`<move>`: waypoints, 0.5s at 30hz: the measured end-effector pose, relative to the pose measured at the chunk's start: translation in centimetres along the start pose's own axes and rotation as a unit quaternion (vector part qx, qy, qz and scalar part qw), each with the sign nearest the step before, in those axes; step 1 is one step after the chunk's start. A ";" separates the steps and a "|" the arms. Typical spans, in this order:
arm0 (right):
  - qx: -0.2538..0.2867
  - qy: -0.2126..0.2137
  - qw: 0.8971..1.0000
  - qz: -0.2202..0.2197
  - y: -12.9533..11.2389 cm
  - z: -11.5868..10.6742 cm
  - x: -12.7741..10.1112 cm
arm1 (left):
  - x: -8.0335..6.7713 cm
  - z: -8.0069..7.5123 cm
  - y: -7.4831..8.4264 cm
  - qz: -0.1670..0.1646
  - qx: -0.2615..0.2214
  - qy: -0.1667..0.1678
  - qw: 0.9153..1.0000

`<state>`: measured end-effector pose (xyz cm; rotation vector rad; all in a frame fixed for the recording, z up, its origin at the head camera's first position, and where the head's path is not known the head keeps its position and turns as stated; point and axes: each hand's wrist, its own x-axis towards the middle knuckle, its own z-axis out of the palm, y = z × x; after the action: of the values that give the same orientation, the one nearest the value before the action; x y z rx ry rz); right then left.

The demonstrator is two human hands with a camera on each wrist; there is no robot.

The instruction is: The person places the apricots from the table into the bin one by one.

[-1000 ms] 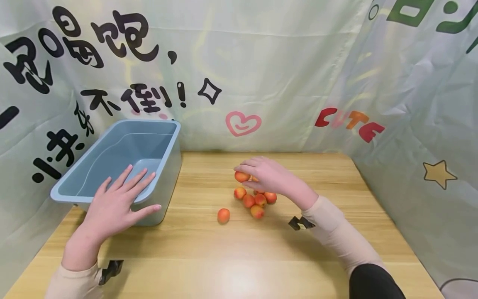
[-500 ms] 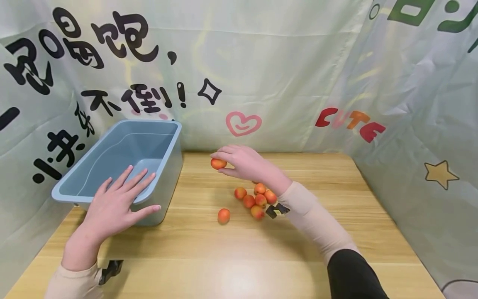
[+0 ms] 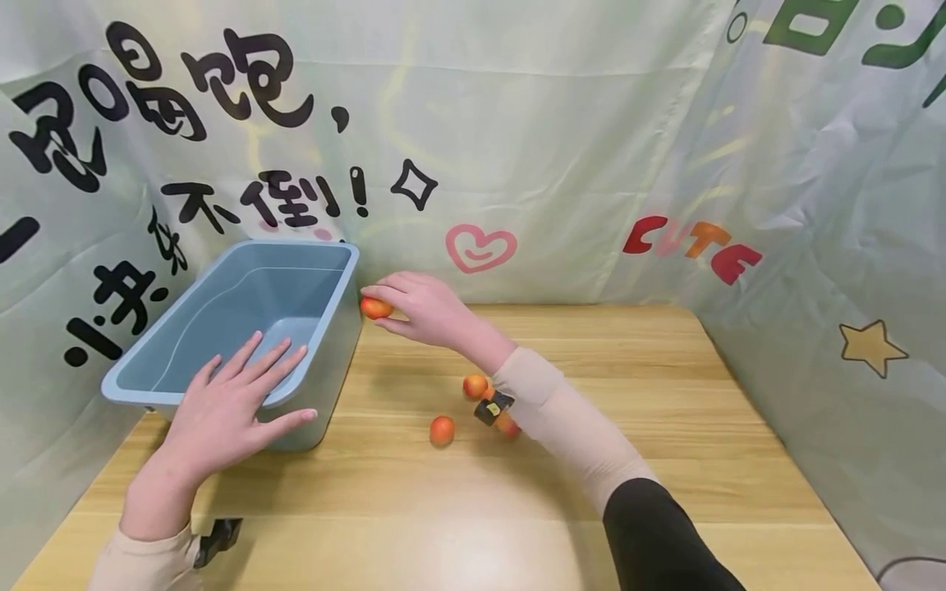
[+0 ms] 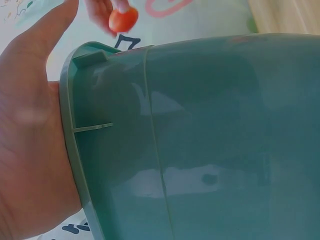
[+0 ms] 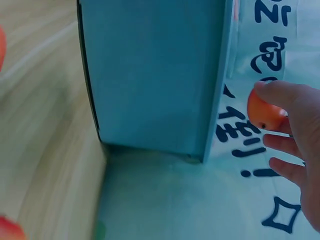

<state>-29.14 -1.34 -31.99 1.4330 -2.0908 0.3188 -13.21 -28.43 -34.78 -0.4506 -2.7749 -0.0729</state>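
My right hand point(image 3: 414, 305) pinches a small orange-red fruit point(image 3: 375, 308) in the air right beside the right rim of the blue plastic bin point(image 3: 185, 328). The right wrist view shows that fruit point(image 5: 265, 114) at my fingertips next to the bin wall point(image 5: 150, 75). My left hand point(image 3: 229, 406) lies flat with straight fingers on the bin's near rim; the left wrist view shows my palm point(image 4: 30, 150) against the bin's edge point(image 4: 200, 140). Loose fruits point(image 3: 442, 430) lie on the wooden table point(image 3: 458, 509), some hidden behind my right forearm.
Printed fabric walls point(image 3: 813, 205) close in the table at the back and on both sides. The bin's inside shows nothing in it. Another fruit point(image 3: 475, 386) lies near my right forearm. Bare table stretches at the front and right.
My right hand has lifted one fruit from the pile and carried it left to the bin's right rim. My left hand has stayed on the bin.
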 end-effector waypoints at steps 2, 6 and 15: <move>-0.002 0.013 1.000 0.000 -0.3 0.7 0.7 | 0.0 0.0 0.0 0.000 0.002 0.000 1.000; -0.003 0.037 0.999 0.007 -0.8 1.9 1.9 | 0.0 0.1 0.0 -0.003 0.006 0.001 1.000; 0.014 0.028 0.998 0.056 -1.9 3.8 4.1 | 0.0 0.0 0.1 -0.005 0.009 0.000 1.000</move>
<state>-29.65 -7.11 -32.91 1.3108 -2.1324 0.4298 -13.18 -28.30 -34.73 -0.4313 -2.7766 -0.0516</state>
